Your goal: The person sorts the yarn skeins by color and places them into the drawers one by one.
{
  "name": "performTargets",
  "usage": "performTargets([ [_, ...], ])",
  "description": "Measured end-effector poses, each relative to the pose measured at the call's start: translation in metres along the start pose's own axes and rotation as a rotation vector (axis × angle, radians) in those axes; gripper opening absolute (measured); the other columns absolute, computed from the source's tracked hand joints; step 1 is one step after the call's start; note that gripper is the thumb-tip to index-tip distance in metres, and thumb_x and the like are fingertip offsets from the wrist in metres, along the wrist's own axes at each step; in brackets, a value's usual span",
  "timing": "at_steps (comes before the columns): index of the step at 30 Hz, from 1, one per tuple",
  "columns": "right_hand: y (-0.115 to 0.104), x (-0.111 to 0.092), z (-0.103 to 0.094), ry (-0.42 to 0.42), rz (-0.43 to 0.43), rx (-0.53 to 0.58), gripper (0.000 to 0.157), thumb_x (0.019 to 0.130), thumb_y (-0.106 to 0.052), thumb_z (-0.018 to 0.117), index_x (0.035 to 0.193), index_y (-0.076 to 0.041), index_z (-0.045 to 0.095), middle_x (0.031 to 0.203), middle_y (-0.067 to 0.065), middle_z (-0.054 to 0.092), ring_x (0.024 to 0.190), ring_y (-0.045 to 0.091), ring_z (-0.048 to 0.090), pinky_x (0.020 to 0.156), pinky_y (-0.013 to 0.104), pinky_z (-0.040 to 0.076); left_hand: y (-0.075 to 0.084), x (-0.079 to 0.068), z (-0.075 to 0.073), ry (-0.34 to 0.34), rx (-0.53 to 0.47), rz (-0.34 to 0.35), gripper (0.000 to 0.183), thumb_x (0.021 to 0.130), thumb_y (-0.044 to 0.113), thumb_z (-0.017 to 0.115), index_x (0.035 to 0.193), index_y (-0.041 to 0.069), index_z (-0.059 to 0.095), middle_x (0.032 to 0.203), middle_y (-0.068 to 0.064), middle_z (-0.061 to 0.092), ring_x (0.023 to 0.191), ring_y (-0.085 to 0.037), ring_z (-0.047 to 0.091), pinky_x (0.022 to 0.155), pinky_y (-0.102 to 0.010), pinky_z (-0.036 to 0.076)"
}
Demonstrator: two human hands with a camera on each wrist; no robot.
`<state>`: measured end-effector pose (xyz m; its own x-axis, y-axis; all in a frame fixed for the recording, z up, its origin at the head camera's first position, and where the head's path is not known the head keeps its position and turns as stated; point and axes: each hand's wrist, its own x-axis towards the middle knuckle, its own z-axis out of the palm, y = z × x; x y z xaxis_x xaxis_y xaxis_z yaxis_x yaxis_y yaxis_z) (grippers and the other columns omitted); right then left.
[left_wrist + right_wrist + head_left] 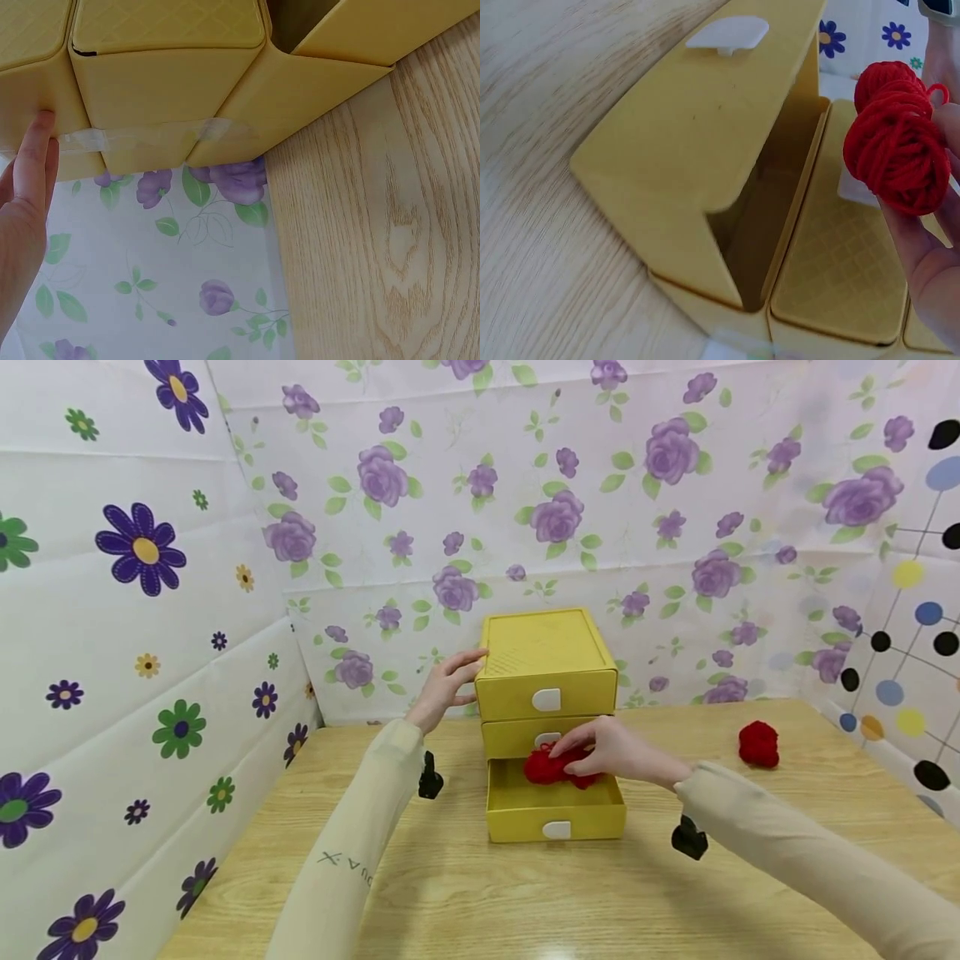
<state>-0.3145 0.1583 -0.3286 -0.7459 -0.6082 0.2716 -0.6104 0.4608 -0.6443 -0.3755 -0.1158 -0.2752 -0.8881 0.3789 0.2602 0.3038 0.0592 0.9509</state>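
A yellow drawer box [547,647] of three stacked drawers stands on the table, its bottom drawer [517,825] pulled out. My right hand [611,752] grips a bundle of red yarn [900,142] over that drawer, which looks bare inside in the right wrist view. Straight fingers of my left hand [448,687] touch the left side of the box near its top; in the left wrist view a fingertip [43,124] presses on the yellow side wall. White tabs serve as handles on the drawer fronts.
A second ball of red yarn [759,744] lies on the wooden table [420,893] to the right of the box. Flower-patterned sheeting [375,568] hangs behind and on the left, with a dotted sheet [911,652] on the right. Clear tape [150,136] runs along the box's side.
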Motion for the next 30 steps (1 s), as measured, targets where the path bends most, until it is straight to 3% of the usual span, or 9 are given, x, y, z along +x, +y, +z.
performTargets([
  [8,0.0,0.013,0.018,-0.008,-0.054,-0.021,0.021,0.076,-0.007,0.072,0.091,-0.021,0.073,0.103,-0.004,0.063,0.091,0.012,0.054,0.068,0.026,0.048,0.0,0.0,0.001,-0.001,-0.002,0.002,0.042,0.096,0.02,0.048,0.136,0.006,0.042,0.135,-0.009,0.037,0.11,-0.027,0.042,0.084,-0.044,0.043],
  [15,0.001,0.021,0.028,-0.019,-0.106,-0.026,0.021,0.077,-0.007,0.072,0.092,-0.02,0.072,0.097,-0.009,0.062,0.083,0.011,0.055,0.07,0.028,0.048,0.0,0.0,0.0,0.002,-0.005,-0.001,0.042,0.096,0.021,0.048,0.135,0.006,0.043,0.136,-0.009,0.037,0.109,-0.027,0.042,0.084,-0.044,0.044],
  [30,0.002,0.027,0.036,-0.034,-0.102,0.006,0.02,0.077,-0.005,0.071,0.093,-0.017,0.071,0.095,-0.008,0.062,0.082,0.013,0.054,0.07,0.028,0.047,0.002,-0.001,0.001,0.003,-0.004,-0.002,0.041,0.096,0.018,0.047,0.135,0.005,0.042,0.135,-0.01,0.037,0.108,-0.027,0.043,0.085,-0.045,0.043],
])
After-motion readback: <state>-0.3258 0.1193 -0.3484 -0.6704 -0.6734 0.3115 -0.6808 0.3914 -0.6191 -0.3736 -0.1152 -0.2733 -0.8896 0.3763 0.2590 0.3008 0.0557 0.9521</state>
